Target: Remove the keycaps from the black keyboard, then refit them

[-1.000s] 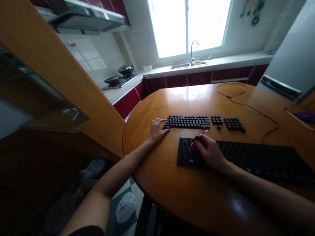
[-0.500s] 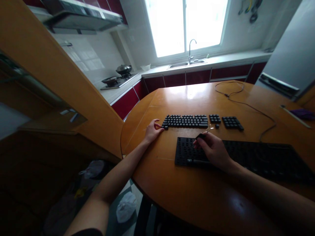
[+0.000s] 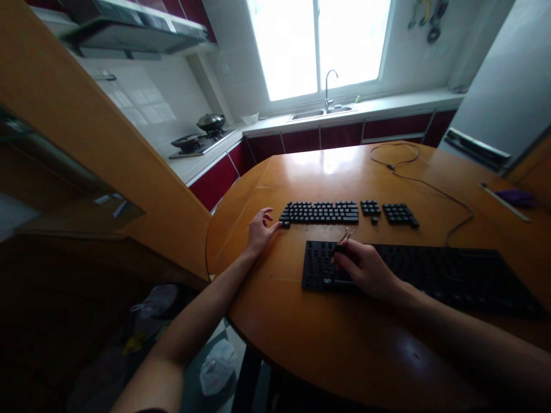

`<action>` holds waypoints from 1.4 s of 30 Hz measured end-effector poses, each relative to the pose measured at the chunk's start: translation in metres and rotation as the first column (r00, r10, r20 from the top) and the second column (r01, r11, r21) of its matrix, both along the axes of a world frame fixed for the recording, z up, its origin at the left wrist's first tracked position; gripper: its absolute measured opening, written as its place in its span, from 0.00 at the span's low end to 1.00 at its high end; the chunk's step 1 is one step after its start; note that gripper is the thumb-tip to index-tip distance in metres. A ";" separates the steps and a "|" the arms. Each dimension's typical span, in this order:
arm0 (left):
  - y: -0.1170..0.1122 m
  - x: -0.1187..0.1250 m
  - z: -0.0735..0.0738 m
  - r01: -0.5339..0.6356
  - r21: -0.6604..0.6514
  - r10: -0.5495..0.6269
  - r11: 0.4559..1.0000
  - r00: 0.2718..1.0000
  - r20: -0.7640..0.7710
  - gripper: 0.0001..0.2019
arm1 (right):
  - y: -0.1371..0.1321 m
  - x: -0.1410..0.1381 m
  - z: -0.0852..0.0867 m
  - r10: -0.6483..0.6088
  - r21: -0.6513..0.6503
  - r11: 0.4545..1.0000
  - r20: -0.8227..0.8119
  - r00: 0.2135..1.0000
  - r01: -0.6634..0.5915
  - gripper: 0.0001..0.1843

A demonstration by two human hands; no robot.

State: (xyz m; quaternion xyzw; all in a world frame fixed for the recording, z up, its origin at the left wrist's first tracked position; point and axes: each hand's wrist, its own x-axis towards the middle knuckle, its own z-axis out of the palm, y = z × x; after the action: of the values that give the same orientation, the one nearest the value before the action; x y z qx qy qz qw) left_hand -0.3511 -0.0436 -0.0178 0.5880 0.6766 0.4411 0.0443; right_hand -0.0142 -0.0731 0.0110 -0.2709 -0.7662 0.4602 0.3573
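My left hand [image 3: 260,232] rests on the table with its fingers apart and curved, the thumb tip touching or very near a black keycap [image 3: 286,224]. That keycap lies at the near left corner of a block of loose keycaps [image 3: 321,213] laid out in keyboard order. My right hand [image 3: 364,264] pinches a keycap puller with thin wire prongs [image 3: 346,234]; its dark body is mostly covered by the fingers. Below this hand lies a black keyboard [image 3: 434,269], its left part stripped of most caps. Whether the puller touches the keyboard I cannot tell.
Two smaller keycap groups, the nearer [image 3: 370,207] and the number pad [image 3: 400,214], lie right of the main block, with one single keycap [image 3: 374,220]. A cable [image 3: 434,182] winds across the wooden table [image 3: 258,298]. A purple item [image 3: 516,198] lies far right.
My right hand has turned and lowered slightly over the keyboard, its wire prongs now pointing up and away. My left hand stays by the keycap, its fingers slightly more spread. The view has shifted a little.
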 end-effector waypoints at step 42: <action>-0.058 0.116 0.023 0.723 -0.023 -0.723 0.691 0.689 -0.052 0.17 | -0.004 -0.014 -0.009 -0.145 0.090 0.985 -0.039 0.989 0.148 0.09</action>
State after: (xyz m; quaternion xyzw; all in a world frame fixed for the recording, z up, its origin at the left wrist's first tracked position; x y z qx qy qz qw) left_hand -0.2354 -0.1015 0.0050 0.8190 0.3919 0.3709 0.1951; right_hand -0.0278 -0.0768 0.0019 -0.3019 -0.7590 0.4009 0.4148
